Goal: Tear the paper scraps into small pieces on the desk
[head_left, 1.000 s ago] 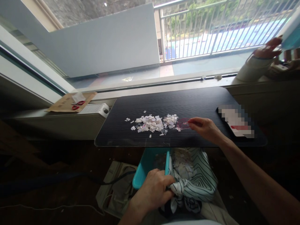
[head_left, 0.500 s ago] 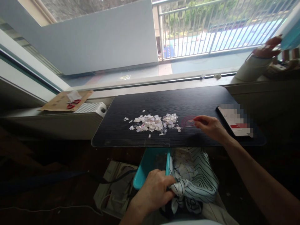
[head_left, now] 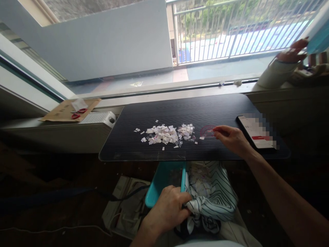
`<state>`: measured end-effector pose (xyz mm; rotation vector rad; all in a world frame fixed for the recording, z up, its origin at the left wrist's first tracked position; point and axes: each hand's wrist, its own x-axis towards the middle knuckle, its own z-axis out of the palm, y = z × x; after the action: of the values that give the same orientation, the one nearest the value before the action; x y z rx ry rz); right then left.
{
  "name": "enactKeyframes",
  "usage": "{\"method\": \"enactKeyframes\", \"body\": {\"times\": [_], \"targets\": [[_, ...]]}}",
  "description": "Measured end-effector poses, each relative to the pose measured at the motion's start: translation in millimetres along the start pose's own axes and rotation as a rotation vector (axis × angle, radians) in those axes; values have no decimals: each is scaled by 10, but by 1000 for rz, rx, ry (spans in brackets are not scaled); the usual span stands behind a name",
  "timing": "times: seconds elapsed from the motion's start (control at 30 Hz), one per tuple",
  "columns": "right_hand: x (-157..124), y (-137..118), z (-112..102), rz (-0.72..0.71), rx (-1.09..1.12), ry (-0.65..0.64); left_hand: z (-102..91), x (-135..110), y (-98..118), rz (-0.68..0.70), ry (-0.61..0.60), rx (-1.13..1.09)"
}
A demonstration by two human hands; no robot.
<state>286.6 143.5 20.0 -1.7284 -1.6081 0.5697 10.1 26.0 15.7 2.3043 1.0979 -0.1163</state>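
Note:
Pinched in my right hand (head_left: 230, 138) is a clear protractor (head_left: 207, 131) with red markings, low over the black tabletop or touching it. One small white paper scrap (head_left: 202, 138) lies at its left end. Further left spreads a loose pile of cut paper scraps (head_left: 164, 134), some clear bits among them. Below the table edge, my left hand (head_left: 172, 203) is closed on the gathered edge of a white cloth (head_left: 223, 192) with black lines. That cloth forms a pouch holding many paper scraps (head_left: 202, 178). A teal bin (head_left: 154, 192) stands against the left hand, with some scraps inside.
A phone (head_left: 253, 132) lies on the right part of the black table (head_left: 144, 109). On the sill at left are red-handled scissors (head_left: 77, 115) on a brown envelope (head_left: 58, 113), beside a white radiator (head_left: 99, 118). A pale box (head_left: 125, 209) sits on the floor.
The protractor and right hand have shifted slightly right relative to the pile, and a scrap now lies apart at the protractor's left end. My left hand keeps its grip on the cloth.

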Motion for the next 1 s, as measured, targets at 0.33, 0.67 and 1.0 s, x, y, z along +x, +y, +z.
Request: {"method": "enactKeyframes", "body": {"times": [0.33, 0.67, 1.0], "targets": [[-3, 42, -75, 3, -14, 23, -2, 0, -3, -3, 3, 8], [-58, -13, -94, -16, -90, -22, -4, -1, 3, -10, -12, 24], [-142, 20, -210, -31, -95, -56, -1, 14, 10, -8, -18, 15]]}}
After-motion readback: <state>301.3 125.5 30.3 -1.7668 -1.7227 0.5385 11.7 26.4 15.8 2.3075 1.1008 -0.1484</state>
